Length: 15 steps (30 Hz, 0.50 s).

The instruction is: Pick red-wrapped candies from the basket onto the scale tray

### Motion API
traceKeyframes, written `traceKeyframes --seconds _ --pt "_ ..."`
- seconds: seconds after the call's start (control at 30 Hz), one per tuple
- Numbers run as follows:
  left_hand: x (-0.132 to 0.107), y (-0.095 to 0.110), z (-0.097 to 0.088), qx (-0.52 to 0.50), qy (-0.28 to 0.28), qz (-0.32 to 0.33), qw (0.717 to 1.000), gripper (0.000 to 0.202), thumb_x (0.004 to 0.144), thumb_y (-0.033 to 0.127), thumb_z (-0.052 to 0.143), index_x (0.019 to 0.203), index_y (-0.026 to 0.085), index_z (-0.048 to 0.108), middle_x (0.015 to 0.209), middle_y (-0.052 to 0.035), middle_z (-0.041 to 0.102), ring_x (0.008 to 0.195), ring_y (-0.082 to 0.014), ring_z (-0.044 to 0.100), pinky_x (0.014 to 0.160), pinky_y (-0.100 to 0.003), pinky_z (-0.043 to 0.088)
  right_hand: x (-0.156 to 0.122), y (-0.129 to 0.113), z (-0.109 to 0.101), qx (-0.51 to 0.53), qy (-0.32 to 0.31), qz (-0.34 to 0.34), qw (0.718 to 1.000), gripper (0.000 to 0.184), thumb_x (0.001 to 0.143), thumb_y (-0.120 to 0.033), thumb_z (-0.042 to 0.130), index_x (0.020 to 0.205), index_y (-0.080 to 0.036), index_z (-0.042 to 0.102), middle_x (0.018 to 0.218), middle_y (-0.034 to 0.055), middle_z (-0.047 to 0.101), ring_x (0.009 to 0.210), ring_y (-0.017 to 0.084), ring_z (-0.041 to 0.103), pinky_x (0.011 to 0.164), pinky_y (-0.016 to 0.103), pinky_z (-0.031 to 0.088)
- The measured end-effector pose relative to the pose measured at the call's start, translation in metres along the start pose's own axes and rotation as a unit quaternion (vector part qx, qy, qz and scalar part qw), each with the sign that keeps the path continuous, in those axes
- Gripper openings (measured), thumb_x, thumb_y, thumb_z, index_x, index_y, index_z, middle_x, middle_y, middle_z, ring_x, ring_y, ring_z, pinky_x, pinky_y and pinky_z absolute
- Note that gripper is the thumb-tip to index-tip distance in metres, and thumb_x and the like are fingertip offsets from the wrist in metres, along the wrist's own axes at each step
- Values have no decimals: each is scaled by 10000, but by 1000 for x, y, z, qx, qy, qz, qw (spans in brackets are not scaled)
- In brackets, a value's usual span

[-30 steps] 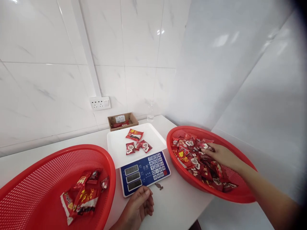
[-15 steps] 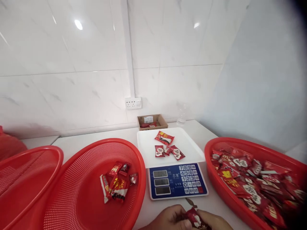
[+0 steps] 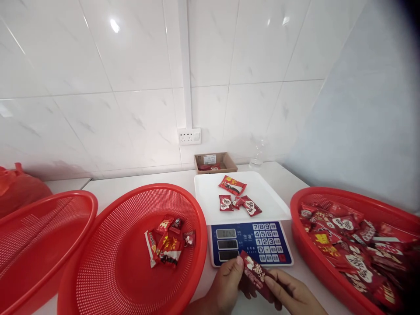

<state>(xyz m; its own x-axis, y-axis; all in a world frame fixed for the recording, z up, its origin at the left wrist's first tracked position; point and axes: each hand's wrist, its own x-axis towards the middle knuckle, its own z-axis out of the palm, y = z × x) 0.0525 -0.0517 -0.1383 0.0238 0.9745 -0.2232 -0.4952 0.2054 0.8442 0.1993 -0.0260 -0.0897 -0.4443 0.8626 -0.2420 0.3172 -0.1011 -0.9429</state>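
Between my two hands is a dark red snack packet with pale lettering (image 3: pixel 257 276), held in front of the scale's near edge. My left hand (image 3: pixel 226 280) pinches its left end, thumb on top. The right end lies between the thumb and fingers of my right hand (image 3: pixel 290 292). Just beyond is a digital scale, its blue keypad panel (image 3: pixel 246 243) partly covered by the packet. Several red packets rest on the scale's white tray (image 3: pixel 205 205), among them a larger red and yellow packet (image 3: pixel 232 185).
To the left, a red basket (image 3: pixel 197 218) holds several packets; a second red basket (image 3: pixel 93 203) stands beyond it. Another red basket (image 3: pixel 297 205), full of packets, is at the right. Behind the scale are a cardboard box (image 3: pixel 231 169), a clear bottle (image 3: pixel 257 157) and a wall socket (image 3: pixel 189 136).
My hands have come up from the bottom edge, and the packet they hold is now stretched out flat and more visible. The whole view has shifted slightly. Digits now show on the scale's display.
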Motion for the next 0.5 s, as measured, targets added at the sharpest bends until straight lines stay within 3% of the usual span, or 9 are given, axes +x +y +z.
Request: traceKeyframes --seconds 0.27,0.37,0.43,0.5 --pt "0 3 1 -48 -28 -50 997 706 607 827 525 716 133 592 538 -30 586 408 -101 507 408 -212 292 21 -30 -10 73 175 -37 981 410 741 -620 583 667 -217 565 580 -16 513 577 155 464 548 267 412" --pt "3 -1 0 -45 -35 -60 997 709 591 832 532 709 135 580 523 -25 582 388 -95 500 392 -207 283 37 -42 -12 136 192 -46 971 437 725 -644 585 703 -208 555 635 1 545 599 159 496 554 274 429" --pt "6 -5 -1 -42 -33 -60 997 712 579 837 537 706 137 575 516 -23 578 382 -96 498 387 -208 277 47 -45 -13 126 187 -43 973 463 756 -644 539 878 -200 580 685 12 563 597 168 516 528 283 434" --pt "9 -8 -2 -40 -29 -62 997 718 565 845 538 701 141 570 509 -21 572 375 -98 491 384 -212 269 53 -43 -13 40 239 -62 968 535 803 -604 489 1139 -189 524 784 37 591 667 198 559 566 313 470"
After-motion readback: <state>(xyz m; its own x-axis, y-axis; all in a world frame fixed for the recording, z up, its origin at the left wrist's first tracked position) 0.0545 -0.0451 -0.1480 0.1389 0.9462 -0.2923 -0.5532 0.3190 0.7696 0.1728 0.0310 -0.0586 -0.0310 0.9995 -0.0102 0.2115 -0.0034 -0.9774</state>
